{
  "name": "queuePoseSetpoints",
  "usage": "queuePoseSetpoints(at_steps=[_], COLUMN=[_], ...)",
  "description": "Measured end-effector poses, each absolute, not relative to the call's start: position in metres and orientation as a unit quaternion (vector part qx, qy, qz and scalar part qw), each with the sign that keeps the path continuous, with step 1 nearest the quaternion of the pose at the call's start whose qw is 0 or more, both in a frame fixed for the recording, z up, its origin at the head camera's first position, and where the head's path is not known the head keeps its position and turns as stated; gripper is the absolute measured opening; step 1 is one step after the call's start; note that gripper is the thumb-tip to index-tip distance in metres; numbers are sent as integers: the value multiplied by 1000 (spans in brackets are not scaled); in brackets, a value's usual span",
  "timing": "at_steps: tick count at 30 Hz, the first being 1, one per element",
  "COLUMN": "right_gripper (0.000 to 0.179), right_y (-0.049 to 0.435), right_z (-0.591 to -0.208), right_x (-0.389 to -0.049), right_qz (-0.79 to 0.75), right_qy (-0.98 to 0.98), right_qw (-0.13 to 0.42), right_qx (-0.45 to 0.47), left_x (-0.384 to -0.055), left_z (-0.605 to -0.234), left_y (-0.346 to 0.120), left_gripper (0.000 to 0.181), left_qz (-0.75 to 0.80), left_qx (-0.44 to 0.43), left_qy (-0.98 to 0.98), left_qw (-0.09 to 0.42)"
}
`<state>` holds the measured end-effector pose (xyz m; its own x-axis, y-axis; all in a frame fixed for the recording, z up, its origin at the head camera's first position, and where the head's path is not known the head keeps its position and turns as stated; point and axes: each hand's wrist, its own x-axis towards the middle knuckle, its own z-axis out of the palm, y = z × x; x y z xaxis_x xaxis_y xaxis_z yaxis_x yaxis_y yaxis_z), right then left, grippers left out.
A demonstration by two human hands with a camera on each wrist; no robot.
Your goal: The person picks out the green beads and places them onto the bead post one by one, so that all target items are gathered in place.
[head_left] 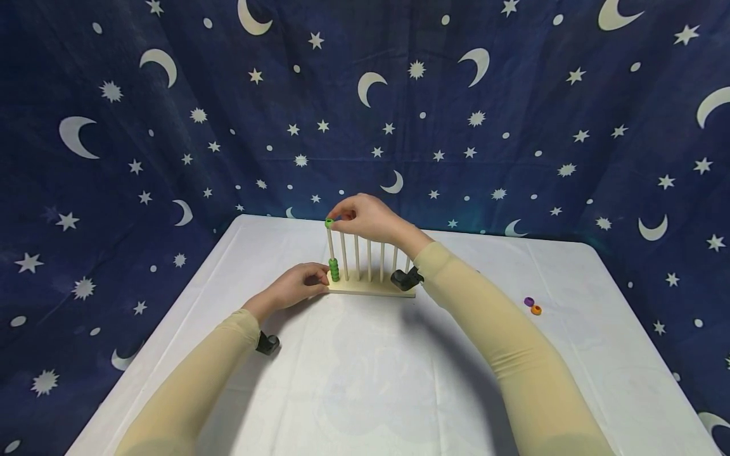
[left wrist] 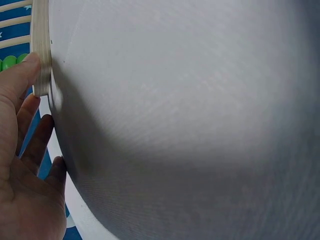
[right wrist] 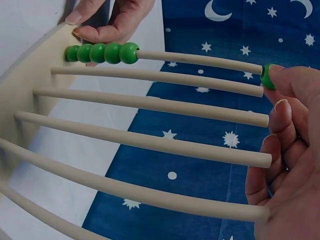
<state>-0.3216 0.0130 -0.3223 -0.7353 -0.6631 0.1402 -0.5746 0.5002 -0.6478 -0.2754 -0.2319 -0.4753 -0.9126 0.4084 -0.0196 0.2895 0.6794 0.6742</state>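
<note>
A wooden bead stand (head_left: 371, 288) with a row of upright pegs sits toward the back of the white table. Several green beads (right wrist: 100, 53) are stacked at the foot of its leftmost peg (right wrist: 200, 61). At that peg's tip my right hand (head_left: 367, 218) pinches one more green bead (right wrist: 268, 76) between thumb and finger. My left hand (head_left: 296, 283) holds the left end of the base (left wrist: 42, 75) between thumb and index finger, its other fingers spread below. The other pegs (right wrist: 150, 100) carry no beads where they show.
A purple bead (head_left: 529, 301) and an orange bead (head_left: 536, 310) lie on the table (head_left: 365, 367) to the right, beyond my right forearm. Dark blue cloth (head_left: 365, 126) with moons and stars hangs behind and at both sides of the table.
</note>
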Motion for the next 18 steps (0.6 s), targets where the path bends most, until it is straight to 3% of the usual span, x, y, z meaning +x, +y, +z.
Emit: queuePoseSetpoints(at_steps=[18], right_gripper=[23], right_y=[7], right_z=[-324], right_x=[-324], right_qz=[-325], right_qy=[869], right_qw=[49], right_qx=[-369], left_x=[-276], left_z=[-478], left_y=[-233], left_gripper=[7], left_qz=[359], left_qx=[203], left_qy=[907], left_qw=[81])
